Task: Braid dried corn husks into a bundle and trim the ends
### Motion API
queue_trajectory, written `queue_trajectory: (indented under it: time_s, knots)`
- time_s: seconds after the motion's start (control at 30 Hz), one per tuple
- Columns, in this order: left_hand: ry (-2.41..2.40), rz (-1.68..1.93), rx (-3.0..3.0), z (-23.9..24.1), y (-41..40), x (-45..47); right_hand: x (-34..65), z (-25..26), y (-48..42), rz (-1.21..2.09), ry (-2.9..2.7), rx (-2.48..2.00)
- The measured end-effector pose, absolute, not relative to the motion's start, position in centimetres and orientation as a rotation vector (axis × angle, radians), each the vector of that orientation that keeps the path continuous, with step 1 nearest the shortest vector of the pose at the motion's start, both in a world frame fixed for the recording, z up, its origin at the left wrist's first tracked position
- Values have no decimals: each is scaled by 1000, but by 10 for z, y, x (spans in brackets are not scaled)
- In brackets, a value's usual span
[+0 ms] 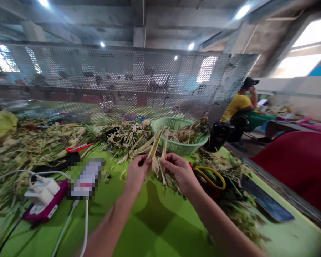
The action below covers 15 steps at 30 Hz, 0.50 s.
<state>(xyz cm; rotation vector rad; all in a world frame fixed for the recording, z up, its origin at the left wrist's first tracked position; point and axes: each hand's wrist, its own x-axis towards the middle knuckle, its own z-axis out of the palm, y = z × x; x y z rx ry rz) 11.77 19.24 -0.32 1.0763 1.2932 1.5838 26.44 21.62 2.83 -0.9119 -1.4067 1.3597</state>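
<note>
Pinched in my left hand is a pale yellow-green dried husk strip, pointing up and away. My right hand pinches a thinner, paler husk strip beside it. Both hands are close together above the green table, and the strips stand nearly side by side. Loose husk ends hang between the fingers. Just beyond the hands is a light green plastic basket with dry husks in it. A heap of dried husk strips lies left of the basket.
A power strip with white plugs, a charging phone and a red-handled tool lie at left. On the right are yellow-handled scissors and a dark phone. A perforated metal screen stands behind. A person sits farther off.
</note>
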Motion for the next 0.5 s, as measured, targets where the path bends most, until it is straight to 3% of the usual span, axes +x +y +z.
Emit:
queue_trajectory:
  time_s: [0.5]
  knots:
    - [1245, 1586, 1189, -5, 186, 130, 260, 5, 226, 1186, -1461, -947]
